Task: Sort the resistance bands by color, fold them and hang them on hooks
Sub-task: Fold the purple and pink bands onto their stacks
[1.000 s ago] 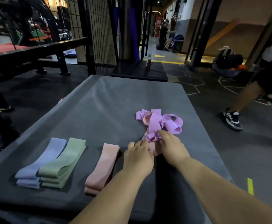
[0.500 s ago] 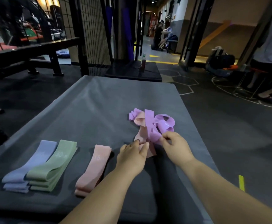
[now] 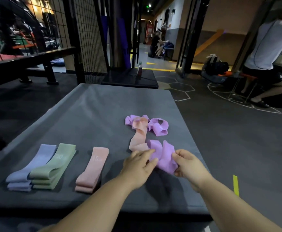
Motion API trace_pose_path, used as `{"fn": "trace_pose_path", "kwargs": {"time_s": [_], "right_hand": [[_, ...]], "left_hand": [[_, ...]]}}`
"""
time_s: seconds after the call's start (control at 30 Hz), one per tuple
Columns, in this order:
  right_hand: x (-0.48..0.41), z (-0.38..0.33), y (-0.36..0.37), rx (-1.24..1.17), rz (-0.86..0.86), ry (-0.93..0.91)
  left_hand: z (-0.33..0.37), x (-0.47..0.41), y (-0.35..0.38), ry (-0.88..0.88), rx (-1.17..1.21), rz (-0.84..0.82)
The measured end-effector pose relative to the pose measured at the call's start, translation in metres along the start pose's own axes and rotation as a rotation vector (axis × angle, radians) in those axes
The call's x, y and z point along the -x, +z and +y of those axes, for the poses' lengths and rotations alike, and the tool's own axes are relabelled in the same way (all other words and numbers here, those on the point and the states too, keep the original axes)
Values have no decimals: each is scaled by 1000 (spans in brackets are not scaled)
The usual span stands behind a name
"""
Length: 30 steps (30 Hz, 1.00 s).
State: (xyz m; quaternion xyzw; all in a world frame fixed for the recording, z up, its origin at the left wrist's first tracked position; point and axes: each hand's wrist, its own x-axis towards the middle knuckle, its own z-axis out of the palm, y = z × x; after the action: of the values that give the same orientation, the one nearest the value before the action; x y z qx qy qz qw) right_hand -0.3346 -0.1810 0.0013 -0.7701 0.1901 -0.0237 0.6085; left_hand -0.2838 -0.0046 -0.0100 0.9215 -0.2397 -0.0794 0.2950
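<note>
Two grips on one band here: the left grip (image 3: 137,166) and the right grip (image 3: 189,164) are both closed on a crumpled purple band (image 3: 164,156), bunched between them down at the table (image 3: 86,114). Trouble sits right at the left grip's fingertips, where a loose pink band (image 3: 137,139) touches the purple one and runs away from the grips into the unsorted tangle (image 3: 158,127) of purple loops beyond. Lift or stretch the purple one now and I'd say that pink strip may drag along, pulling the knot toward the grips. The purple is twisted too, so a fold made like this would likely come out lumpy and slip open. Well off to the left of the left grip, the folded pink stack (image 3: 93,168), green stack (image 3: 53,166) and lavender stack (image 3: 31,166) lie in a row; a wide sweep of the left forearm could nudge the pink one askew. No hooks visible from here.
</note>
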Motion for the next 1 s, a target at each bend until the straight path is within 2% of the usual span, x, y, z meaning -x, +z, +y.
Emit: {"fn": "trace_pose_path", "kwargs": {"time_s": [0.1, 0.23, 0.3, 0.5, 0.7, 1.0], "right_hand": [[10, -3, -5, -142, -70, 23], [13, -3, -16, -210, -64, 19], [9, 0, -24, -182, -53, 9], [-7, 10, -44, -9, -44, 24], [-20, 17, -58, 143, -17, 52], [-28, 23, -54, 736, -51, 102]], "left_hand": [[9, 7, 8, 35, 118, -85], [10, 12, 13, 1, 44, -187], [8, 12, 14, -4, 1, -187], [4, 12, -2, 1, 153, -208], [-7, 9, -35, -6, 75, -155], [-27, 6, -25, -152, -131, -129]]}}
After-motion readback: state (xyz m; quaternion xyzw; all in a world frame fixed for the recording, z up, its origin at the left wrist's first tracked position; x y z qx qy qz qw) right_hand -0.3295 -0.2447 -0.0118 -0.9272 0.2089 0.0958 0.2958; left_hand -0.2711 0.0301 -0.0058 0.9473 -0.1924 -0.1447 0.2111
